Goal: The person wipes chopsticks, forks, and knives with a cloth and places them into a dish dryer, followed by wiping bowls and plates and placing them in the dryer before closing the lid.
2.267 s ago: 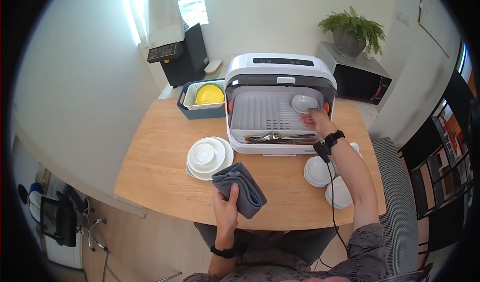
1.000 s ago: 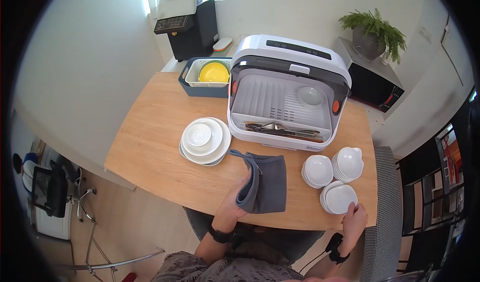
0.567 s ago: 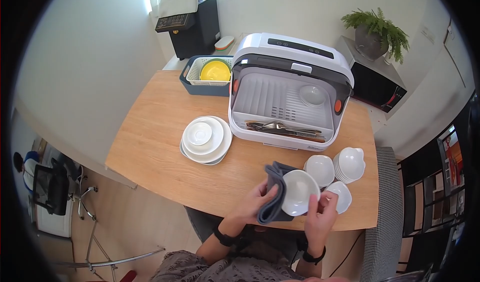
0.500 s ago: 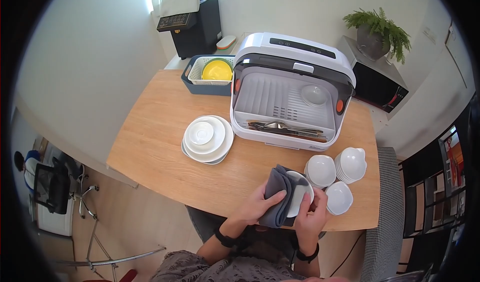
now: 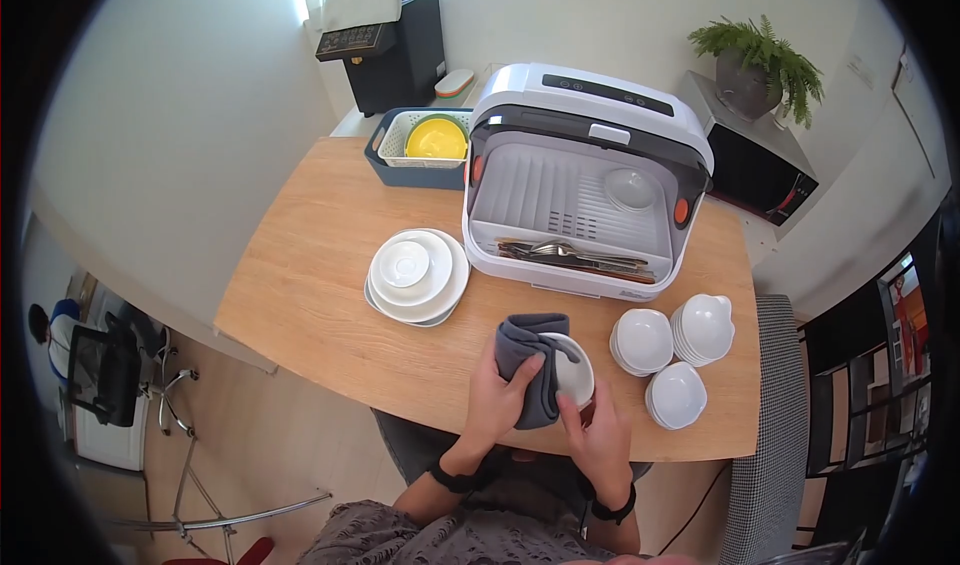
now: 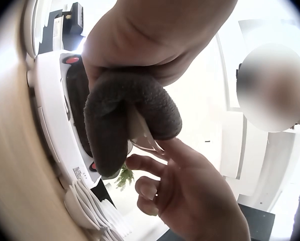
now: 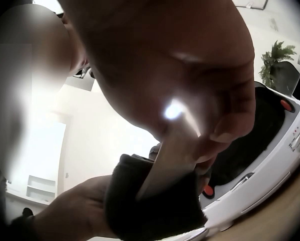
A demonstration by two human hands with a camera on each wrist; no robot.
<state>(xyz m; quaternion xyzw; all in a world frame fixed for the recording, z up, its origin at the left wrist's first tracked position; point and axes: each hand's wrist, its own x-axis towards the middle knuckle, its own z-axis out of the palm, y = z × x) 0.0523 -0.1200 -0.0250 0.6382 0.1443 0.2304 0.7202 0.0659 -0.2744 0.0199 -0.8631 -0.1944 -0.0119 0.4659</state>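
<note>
My left hand [image 5: 495, 397] grips a folded dark grey cloth [image 5: 522, 340], thumb on top. A white bowl [image 5: 573, 377] is tucked into the fold, tilted on its side above the table's front part. From the right, my right hand [image 5: 602, 443] pinches the bowl's rim between thumb and fingers. In the left wrist view the cloth [image 6: 106, 125] wraps both faces of the bowl [image 6: 139, 129]. The right wrist view shows the bowl's edge [image 7: 172, 163] running from my right fingers down into the cloth.
Right of my hands stand stacks of white bowls [image 5: 678, 397]. A stack of white plates [image 5: 443, 275] sits left. Behind is an open white dish cabinet [image 5: 570, 283] holding cutlery [image 5: 575, 257] and one bowl [image 5: 630, 191]. A blue basket [image 5: 410, 177] stands beside it.
My right hand left the bowl in the cabinet, took a bowl from the front right stack and brought it left to the cloth. Both hands then shifted left, and the cloth folded over the bowl.
</note>
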